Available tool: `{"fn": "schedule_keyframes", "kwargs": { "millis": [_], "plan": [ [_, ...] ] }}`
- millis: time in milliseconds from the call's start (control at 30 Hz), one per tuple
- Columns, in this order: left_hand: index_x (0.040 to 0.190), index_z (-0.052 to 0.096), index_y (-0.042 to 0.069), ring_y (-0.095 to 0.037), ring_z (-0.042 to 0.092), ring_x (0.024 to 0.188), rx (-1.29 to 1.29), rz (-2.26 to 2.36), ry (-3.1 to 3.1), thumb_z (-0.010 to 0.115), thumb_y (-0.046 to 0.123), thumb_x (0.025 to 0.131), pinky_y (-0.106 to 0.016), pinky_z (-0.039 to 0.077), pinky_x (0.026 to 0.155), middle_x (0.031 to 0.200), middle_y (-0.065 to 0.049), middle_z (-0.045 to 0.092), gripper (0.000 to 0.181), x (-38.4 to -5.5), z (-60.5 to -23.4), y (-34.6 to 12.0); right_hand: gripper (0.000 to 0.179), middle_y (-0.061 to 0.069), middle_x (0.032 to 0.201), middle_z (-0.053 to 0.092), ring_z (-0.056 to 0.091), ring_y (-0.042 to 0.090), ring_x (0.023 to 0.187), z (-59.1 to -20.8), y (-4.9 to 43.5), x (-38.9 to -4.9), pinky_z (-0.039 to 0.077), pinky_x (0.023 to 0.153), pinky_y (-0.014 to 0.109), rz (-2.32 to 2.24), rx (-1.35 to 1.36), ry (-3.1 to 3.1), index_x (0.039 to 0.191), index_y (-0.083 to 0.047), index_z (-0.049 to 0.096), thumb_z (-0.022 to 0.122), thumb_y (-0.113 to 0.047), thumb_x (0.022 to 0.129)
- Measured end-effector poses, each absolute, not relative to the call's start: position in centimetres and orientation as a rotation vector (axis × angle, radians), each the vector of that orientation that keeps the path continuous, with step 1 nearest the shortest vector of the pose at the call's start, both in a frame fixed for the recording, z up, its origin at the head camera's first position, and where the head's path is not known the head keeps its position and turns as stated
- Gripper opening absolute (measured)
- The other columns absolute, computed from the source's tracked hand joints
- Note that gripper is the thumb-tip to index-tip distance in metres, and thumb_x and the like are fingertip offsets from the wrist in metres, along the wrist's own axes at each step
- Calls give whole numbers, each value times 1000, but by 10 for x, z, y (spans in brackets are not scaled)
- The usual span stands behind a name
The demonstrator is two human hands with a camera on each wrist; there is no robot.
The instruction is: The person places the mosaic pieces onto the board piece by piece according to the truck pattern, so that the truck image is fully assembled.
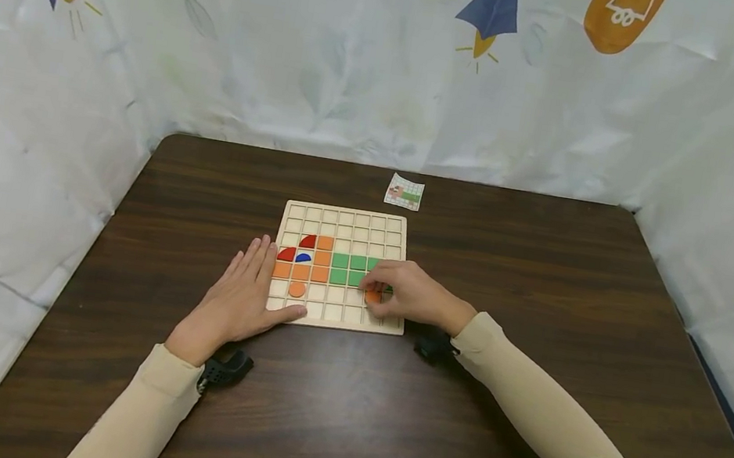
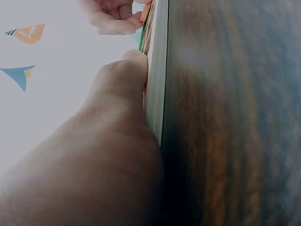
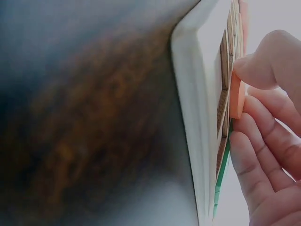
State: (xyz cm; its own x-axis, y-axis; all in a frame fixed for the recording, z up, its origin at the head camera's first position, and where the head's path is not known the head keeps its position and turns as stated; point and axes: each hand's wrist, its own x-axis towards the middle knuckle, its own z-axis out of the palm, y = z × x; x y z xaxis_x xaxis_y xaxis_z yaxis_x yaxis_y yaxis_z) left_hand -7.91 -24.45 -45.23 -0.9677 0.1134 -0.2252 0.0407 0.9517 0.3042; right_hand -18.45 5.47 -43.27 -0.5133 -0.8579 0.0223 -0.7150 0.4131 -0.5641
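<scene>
A wooden grid board (image 1: pixel 340 314) lies on the table, with coloured pieces set in its cells. My left hand (image 1: pixel 246 294) rests flat at the board's left edge, fingers straight, its thumb along the near rim. With curled fingers my right hand (image 1: pixel 410 292) pinches an orange round piece (image 1: pixel 373 296) at the board's right side; in the right wrist view this orange piece (image 3: pixel 237 96) sits right at the grid between thumb and fingertips. Green squares (image 1: pixel 348 269), orange squares (image 1: pixel 323 258), red quarter-circles (image 1: pixel 307 241), a blue half-circle (image 1: pixel 303 257) and another orange disc (image 1: pixel 297 289) fill other cells.
A small printed pattern card (image 1: pixel 404 192) lies behind the board near the table's far edge. The dark wood table (image 1: pixel 543 287) extends on both sides. White patterned cloth (image 1: pixel 363 62) hangs around its back and sides.
</scene>
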Motion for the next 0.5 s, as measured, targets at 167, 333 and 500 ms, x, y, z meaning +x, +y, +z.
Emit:
{"fn": "schedule_keyframes", "kwargs": {
  "millis": [167, 333, 500],
  "plan": [
    [165, 3, -3, -43, 2, 163, 114, 430, 2872, 50, 86, 87, -62, 9, 132, 175, -24, -3, 127, -83, -455, -250, 19, -2, 100, 71, 63, 9, 86, -435, 52, -184, 56, 77, 22, -774, -1419, 2413, 108, -14, 78, 72, -12, 90],
    [165, 3, -4, -44, 2, 163, 106, 435, 2862, 52, 84, 88, -62, 8, 132, 174, -24, -2, 126, -78, -459, -253, 22, -3, 107, 73, 66, 10, 88, -440, 61, -182, 56, 78, 23, -802, -1415, 2455, 114, -15, 78, 73, -20, 93],
    [164, 5, -5, -45, 4, 163, 115, 473, 2860, 54, 84, 87, -64, 10, 131, 174, -26, 0, 127, -77, -462, -253, 24, 0, 108, 74, 69, 14, 88, -445, 93, -181, 59, 76, 29, -882, -1316, 2557, 117, -13, 77, 75, -22, 95]
  ]
}}
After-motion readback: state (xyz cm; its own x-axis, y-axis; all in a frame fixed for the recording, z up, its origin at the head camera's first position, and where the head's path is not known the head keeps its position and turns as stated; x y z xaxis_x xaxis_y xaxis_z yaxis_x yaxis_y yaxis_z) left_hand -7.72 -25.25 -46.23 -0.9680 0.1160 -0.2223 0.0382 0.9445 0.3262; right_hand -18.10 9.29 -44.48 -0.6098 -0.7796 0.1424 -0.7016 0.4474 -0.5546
